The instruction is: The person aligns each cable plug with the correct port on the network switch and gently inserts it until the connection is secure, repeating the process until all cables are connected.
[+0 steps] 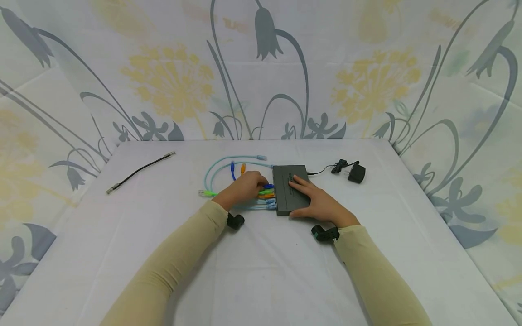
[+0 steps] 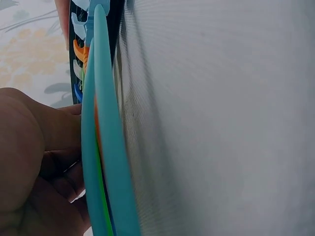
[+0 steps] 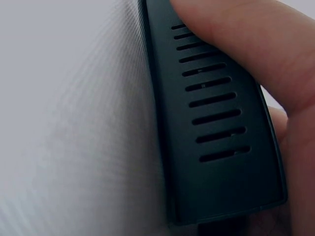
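A dark grey network switch (image 1: 287, 199) lies on the white table, its row of ports facing left. My left hand (image 1: 244, 188) is at the port side, its fingers curled around the blue network cable just behind its plug (image 1: 268, 186); the grip is partly hidden. Nearer me, green, orange and light blue plugs (image 1: 271, 204) sit in a row at the ports. Two light blue cables (image 2: 106, 123) cross in front of my left fingers in the left wrist view. My right hand (image 1: 320, 203) rests spread on the switch, thumb (image 3: 236, 39) against its slotted side.
Loose ends of the blue (image 1: 233, 168), orange (image 1: 243, 168), green (image 1: 207, 193) and light blue cables (image 1: 261, 158) lie left of the switch. A short black cable (image 1: 140, 171) lies far left. At right, a black power adapter (image 1: 356, 173) has its lead running to the switch.
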A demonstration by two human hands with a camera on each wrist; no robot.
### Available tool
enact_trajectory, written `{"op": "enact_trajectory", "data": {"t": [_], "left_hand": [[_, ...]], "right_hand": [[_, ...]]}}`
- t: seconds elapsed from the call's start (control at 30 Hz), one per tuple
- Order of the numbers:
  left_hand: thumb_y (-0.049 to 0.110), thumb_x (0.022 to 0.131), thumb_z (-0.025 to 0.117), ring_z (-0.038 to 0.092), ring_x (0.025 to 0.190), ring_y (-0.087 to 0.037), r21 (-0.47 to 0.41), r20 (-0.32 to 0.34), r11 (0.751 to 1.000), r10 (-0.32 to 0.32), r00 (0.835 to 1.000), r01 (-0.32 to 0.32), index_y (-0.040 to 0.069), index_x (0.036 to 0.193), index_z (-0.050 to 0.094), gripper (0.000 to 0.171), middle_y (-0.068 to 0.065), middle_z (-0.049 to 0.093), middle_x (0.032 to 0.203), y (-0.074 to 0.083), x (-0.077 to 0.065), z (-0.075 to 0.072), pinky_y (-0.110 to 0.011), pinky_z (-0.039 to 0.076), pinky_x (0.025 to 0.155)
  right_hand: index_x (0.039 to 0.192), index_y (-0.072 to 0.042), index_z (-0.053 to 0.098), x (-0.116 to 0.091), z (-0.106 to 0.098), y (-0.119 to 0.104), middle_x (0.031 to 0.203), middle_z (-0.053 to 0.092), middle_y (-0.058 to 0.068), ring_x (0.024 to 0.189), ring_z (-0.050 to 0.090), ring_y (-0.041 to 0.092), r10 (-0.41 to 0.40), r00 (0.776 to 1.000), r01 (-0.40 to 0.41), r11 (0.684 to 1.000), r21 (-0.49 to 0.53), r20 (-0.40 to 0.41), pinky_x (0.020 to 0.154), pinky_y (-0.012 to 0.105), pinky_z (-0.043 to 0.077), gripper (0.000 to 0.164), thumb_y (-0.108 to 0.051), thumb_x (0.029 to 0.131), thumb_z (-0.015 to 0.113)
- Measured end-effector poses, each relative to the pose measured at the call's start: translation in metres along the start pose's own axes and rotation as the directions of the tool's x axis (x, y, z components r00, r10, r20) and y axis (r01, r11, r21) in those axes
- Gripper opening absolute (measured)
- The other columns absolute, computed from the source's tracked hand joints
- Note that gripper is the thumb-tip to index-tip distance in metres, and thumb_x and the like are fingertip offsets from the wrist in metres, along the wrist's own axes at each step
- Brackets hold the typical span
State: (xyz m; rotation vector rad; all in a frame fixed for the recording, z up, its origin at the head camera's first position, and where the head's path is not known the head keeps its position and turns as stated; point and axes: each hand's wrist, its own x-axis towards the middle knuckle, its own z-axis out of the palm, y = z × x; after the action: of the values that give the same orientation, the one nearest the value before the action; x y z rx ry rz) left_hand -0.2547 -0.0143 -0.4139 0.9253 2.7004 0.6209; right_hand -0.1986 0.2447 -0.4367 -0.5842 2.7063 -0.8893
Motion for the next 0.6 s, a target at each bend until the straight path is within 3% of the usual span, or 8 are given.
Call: {"op": "enact_trajectory", "data": {"t": [0.6], "left_hand": [[0.006, 0.098, 0.050, 0.061, 0.097, -0.022, 0.007, -0.014, 1.000, 0.014, 1.000, -0.014, 0.003, 0.121, 0.068, 0.029, -0.012, 0.065, 0.109, -0.0024, 0.0020, 0.0012, -0.036, 0.052, 0.090]], "right_hand": [[0.153, -0.033, 0.028, 0.0017, 0.0012, -0.0008, 0.163, 0.009, -0.012, 0.150, 0.013, 0.036, 0.010, 1.000, -0.010, 1.000, -0.008, -0.003, 0.113, 0.063, 0.024, 0.099, -0.065, 0.071, 0.074]]}}
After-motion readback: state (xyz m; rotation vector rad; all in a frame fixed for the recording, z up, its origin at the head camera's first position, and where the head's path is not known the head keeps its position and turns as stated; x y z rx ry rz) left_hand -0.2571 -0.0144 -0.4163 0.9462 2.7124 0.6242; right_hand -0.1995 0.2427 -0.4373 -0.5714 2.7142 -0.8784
